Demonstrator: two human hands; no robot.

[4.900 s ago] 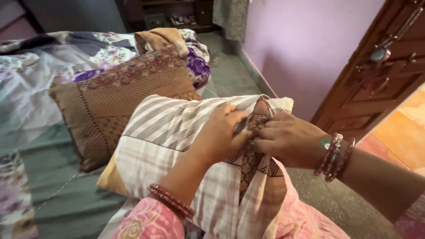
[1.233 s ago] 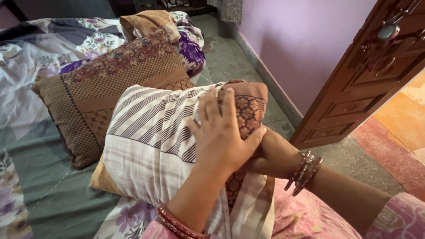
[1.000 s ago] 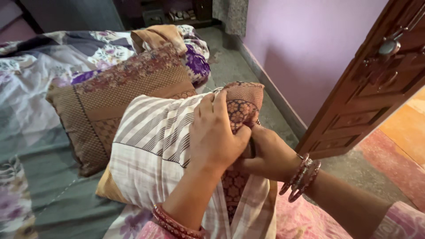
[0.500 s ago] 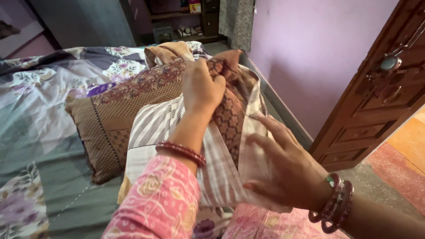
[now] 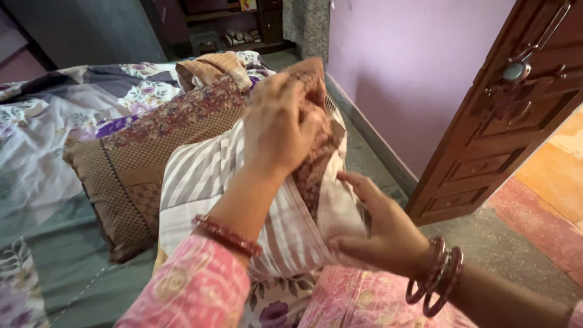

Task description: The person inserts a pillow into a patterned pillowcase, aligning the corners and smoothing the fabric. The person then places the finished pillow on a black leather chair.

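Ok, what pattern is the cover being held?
The cover has brown-grey stripes on white, clearest in the head view.
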